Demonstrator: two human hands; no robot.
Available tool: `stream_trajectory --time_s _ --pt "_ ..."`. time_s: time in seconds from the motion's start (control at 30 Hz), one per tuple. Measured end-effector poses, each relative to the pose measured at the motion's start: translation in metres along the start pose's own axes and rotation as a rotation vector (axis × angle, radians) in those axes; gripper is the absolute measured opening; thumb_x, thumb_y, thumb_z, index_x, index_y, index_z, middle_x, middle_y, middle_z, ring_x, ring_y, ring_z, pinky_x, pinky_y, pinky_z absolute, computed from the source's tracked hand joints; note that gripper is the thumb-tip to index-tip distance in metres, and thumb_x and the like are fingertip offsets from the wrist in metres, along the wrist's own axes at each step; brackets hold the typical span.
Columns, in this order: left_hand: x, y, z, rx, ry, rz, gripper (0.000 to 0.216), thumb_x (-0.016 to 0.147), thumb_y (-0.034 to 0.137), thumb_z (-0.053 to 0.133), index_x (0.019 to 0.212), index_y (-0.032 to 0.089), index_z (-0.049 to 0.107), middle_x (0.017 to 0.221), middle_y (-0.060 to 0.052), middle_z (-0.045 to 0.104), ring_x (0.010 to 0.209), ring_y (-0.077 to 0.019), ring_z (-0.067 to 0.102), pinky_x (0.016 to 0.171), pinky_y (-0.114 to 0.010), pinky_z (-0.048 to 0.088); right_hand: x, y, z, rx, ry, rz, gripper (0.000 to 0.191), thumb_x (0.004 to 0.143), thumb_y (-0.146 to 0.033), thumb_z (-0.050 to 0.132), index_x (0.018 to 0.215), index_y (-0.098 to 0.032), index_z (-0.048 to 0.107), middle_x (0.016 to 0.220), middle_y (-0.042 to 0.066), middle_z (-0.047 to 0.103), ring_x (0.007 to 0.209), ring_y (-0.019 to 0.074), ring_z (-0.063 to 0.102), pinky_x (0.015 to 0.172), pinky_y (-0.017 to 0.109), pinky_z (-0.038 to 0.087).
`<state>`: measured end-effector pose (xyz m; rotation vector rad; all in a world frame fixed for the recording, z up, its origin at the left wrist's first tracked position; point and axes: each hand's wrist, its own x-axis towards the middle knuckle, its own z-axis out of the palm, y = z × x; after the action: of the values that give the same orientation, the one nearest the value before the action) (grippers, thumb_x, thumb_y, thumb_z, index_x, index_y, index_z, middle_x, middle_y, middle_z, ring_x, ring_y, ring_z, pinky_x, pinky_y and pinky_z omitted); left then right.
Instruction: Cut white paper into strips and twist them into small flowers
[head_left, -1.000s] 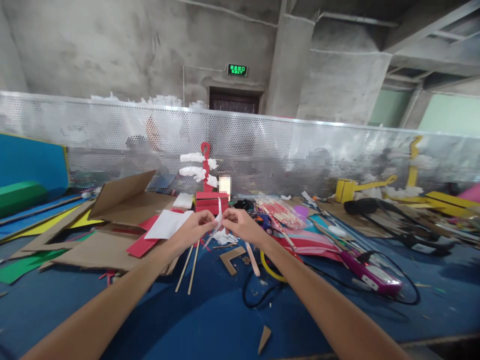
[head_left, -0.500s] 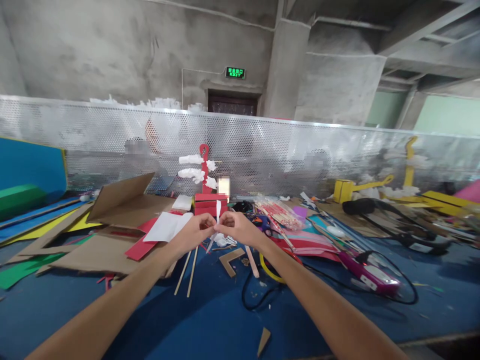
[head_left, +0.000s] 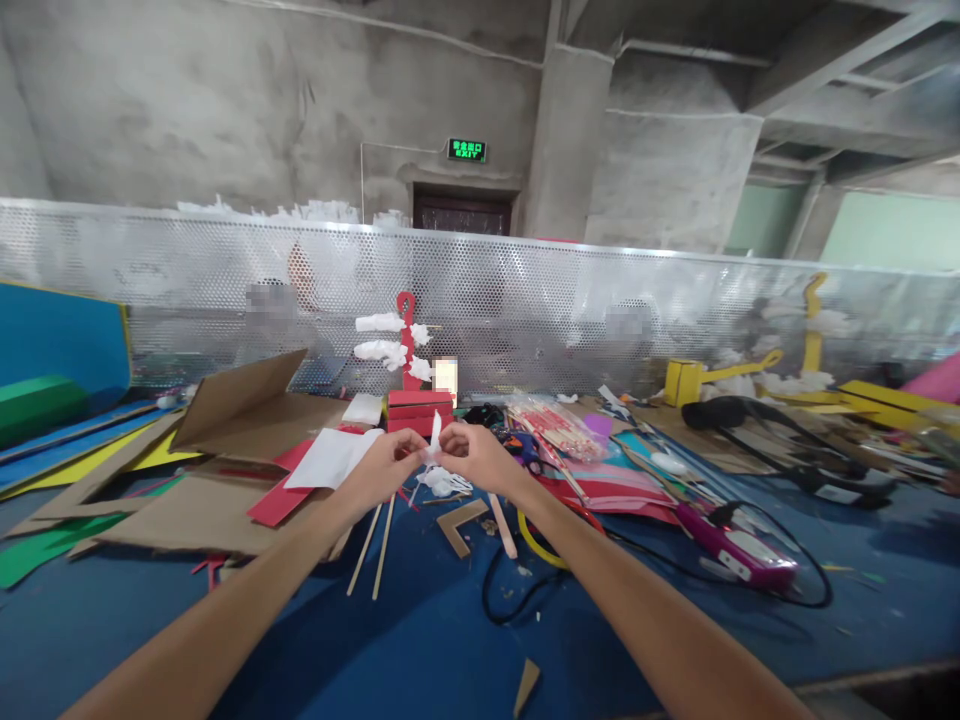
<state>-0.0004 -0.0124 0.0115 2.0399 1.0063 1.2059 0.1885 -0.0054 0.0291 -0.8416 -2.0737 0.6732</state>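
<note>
Both hands met over the blue surface (head_left: 420, 640), left hand (head_left: 390, 462) and right hand (head_left: 471, 455) with fingers pinched on a white paper strip (head_left: 434, 436). Strip looked light, limp, tearable; I gripped near its middle, lightly.
</note>
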Motion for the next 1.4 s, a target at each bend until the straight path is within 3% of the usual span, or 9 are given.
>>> stream_trajectory --time_s 0.3,0.5,0.77,0.93,1.2,1.3,1.4 --pt "-0.001 0.004 -0.004 0.072 0.022 0.006 0.021 0.079 0.035 0.055 0.075 0.015 0.059 0.067 -0.001 0.058 0.058 -0.0131 0.051 0.054 -0.023 0.038 -0.001 0.003 0.002 -0.040 0.012 -0.020 0.014 0.075 -0.029 0.060 0.077 -0.015 0.059 0.067 0.001 0.061 0.063 0.0125 0.057 0.058 0.021 0.044" --pt "-0.004 0.003 -0.005 0.294 0.075 0.053 0.012 0.080 0.027 0.051 0.084 0.019 0.058 0.078 -0.002 0.064 0.070 -0.0169 0.059 0.064 -0.026 0.042 -0.002 0.003 0.002 -0.127 0.043 -0.018 0.012 0.075 -0.027 0.060 0.076 -0.015 0.060 0.069 0.002 0.064 0.064 0.0129 0.059 0.060 0.021 0.044" --pt "-0.003 -0.004 -0.012 0.454 0.150 -0.030 0.012 0.077 0.022 0.048 0.081 0.021 0.059 0.080 -0.001 0.066 0.073 -0.0180 0.060 0.064 -0.026 0.041 -0.001 0.009 0.000 -0.199 0.055 0.048 0.013 0.073 -0.027 0.062 0.078 -0.016 0.062 0.070 0.003 0.066 0.064 0.0135 0.061 0.057 0.021 0.042" --pt "0.004 -0.012 -0.023 0.210 0.259 -0.103 0.010 0.074 0.025 0.049 0.074 0.019 0.057 0.071 -0.001 0.061 0.066 -0.0167 0.056 0.060 -0.026 0.041 0.000 0.012 -0.003 -0.224 0.064 0.074 0.013 0.074 -0.029 0.061 0.074 -0.016 0.061 0.068 0.003 0.066 0.062 0.0136 0.060 0.057 0.021 0.041" --pt "0.007 -0.013 -0.033 -0.296 0.566 -0.226 0.014 0.066 0.031 0.056 0.072 0.018 0.053 0.067 0.002 0.055 0.063 -0.0142 0.056 0.056 -0.022 0.042 0.004 0.023 -0.014 -0.212 0.119 0.094 0.013 0.073 -0.030 0.062 0.074 -0.016 0.061 0.071 0.004 0.067 0.064 0.0148 0.060 0.059 0.023 0.043" --pt "0.007 -0.008 -0.033 -0.447 0.579 -0.199 0.015 0.065 0.029 0.060 0.072 0.018 0.053 0.068 0.002 0.055 0.065 -0.0123 0.055 0.060 -0.021 0.044 0.006 0.025 -0.019 -0.169 0.138 0.103 0.013 0.073 -0.029 0.062 0.077 -0.016 0.062 0.071 0.004 0.066 0.063 0.0146 0.060 0.060 0.024 0.044" --pt "0.006 0.001 -0.029 -0.600 0.514 -0.174 0.018 0.064 0.028 0.065 0.071 0.018 0.051 0.068 0.003 0.054 0.065 -0.0113 0.054 0.063 -0.022 0.046 0.006 0.025 -0.023 -0.115 0.183 0.105 0.014 0.074 -0.030 0.060 0.077 -0.016 0.061 0.071 0.003 0.065 0.064 0.0143 0.060 0.060 0.024 0.045"
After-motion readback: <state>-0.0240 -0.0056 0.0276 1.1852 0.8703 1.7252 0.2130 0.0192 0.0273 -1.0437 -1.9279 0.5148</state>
